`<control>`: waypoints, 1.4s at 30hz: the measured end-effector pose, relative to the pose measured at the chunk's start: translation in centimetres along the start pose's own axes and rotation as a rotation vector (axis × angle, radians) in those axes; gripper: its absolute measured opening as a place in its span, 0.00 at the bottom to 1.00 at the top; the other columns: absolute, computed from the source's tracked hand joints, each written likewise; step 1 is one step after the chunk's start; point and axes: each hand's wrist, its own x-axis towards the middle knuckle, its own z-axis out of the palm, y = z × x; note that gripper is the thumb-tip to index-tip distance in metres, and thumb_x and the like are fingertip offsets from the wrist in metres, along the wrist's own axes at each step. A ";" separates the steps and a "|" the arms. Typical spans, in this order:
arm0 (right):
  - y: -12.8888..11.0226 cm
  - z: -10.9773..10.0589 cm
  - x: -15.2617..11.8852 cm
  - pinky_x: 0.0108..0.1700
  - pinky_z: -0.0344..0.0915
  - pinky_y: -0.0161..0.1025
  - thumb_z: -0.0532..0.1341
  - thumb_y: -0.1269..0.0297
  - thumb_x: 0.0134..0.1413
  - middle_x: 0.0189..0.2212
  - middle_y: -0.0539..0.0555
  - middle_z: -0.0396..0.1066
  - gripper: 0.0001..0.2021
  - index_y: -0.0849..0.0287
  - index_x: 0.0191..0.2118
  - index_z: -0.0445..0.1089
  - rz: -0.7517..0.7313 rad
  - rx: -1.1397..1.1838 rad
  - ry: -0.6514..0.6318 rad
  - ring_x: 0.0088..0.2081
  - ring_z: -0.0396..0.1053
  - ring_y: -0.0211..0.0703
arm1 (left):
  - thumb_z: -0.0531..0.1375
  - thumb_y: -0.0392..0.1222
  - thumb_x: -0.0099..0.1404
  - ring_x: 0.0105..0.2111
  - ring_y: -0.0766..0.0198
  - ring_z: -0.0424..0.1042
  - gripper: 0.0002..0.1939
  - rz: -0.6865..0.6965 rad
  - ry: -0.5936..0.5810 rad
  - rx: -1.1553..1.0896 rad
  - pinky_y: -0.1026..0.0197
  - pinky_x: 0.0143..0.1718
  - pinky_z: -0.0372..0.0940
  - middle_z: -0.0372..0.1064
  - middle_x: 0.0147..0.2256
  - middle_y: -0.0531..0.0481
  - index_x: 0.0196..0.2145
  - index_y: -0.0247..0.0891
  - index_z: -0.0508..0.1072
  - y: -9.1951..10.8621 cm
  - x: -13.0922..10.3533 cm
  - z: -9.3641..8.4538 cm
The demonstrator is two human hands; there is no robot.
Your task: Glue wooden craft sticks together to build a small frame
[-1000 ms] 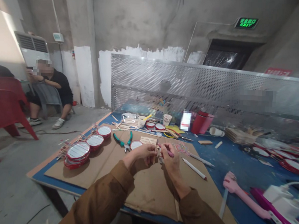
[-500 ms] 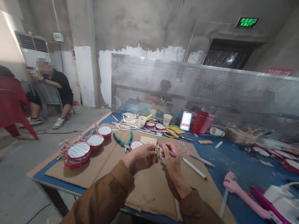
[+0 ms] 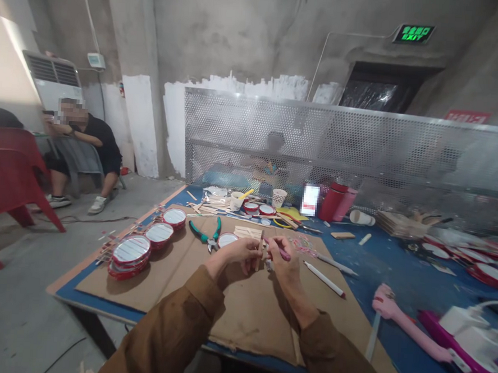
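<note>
My left hand (image 3: 241, 254) is closed around a small wooden strip (image 3: 260, 249), held upright above the cardboard (image 3: 191, 295). My right hand (image 3: 285, 267) pinches a purple pen (image 3: 284, 254), its tip pointing at the strip and close to it; fingers hide whether they touch. Behind my hands lie pale wooden sticks (image 3: 246, 231) and a small red-rimmed drum (image 3: 227, 240). Green-handled pliers (image 3: 207, 239) rest opened left of that drum. A white marker (image 3: 324, 280) with a red end lies right of my right hand.
Red-rimmed drums (image 3: 132, 251) line the cardboard's left side. At the right are a pink glue gun (image 3: 411, 326) and a purple power strip (image 3: 474, 363) with white plugs. Paper cups (image 3: 278, 197), a lit phone (image 3: 310, 200) and a red bottle (image 3: 333, 203) stand before a perforated metal screen (image 3: 244, 124).
Both hands stay nearly in place. The purple pen in my right hand has shifted very slightly against the strip. The view has tilted a little.
</note>
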 end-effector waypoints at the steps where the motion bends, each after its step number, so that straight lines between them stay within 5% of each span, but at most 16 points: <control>1: 0.0 0.0 0.0 0.24 0.63 0.34 0.59 0.48 0.51 0.19 0.48 0.67 0.16 0.57 0.28 0.67 -0.004 -0.007 -0.002 0.20 0.65 0.37 | 0.61 0.56 0.59 0.17 0.68 0.67 0.20 0.000 0.002 0.001 0.66 0.20 0.63 0.66 0.19 0.54 0.35 0.35 0.65 -0.1 0.1 0.0; 42: -0.6 -0.1 -0.1 0.21 0.61 0.33 0.59 0.49 0.50 0.18 0.47 0.66 0.15 0.57 0.27 0.66 0.038 -0.005 0.048 0.18 0.63 0.36 | 0.59 0.54 0.61 0.17 0.67 0.68 0.18 -0.004 -0.002 0.017 0.65 0.21 0.64 0.66 0.20 0.53 0.36 0.35 0.65 -0.1 0.0 -0.1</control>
